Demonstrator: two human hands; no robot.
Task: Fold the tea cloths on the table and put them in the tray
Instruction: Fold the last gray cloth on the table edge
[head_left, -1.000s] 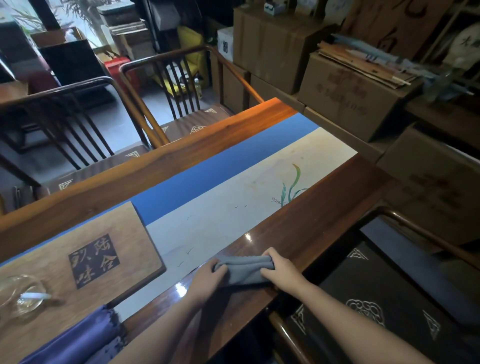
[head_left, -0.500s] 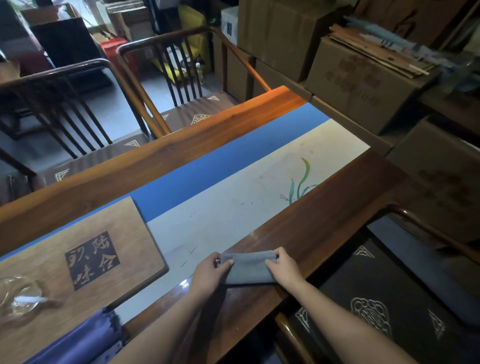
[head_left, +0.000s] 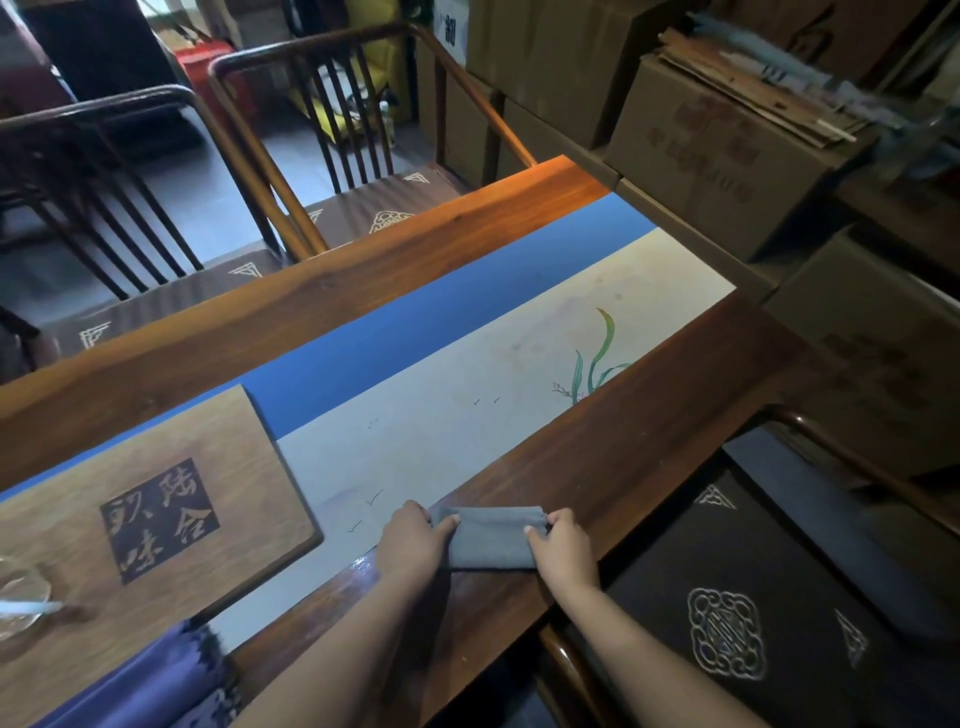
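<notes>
The left hand (head_left: 415, 540) pinches one short end of the grey cloth (head_left: 491, 538), thumb on top; the right hand (head_left: 563, 548) pinches the other end the same way. Between them the cloth lies flat on the table (head_left: 623, 467) as a small folded rectangle, so this fold looks nearly finished. It is not yet in the tray (head_left: 156, 519), which sits left of the left hand. A purple cloth (head_left: 150, 680) nearer the body appears unfolded. Both forearms reach forward, wrists low.

Grey tea cloth (head_left: 491, 538), folded into a flat rectangle, on the table's (head_left: 649, 457) near wooden edge.
</notes>
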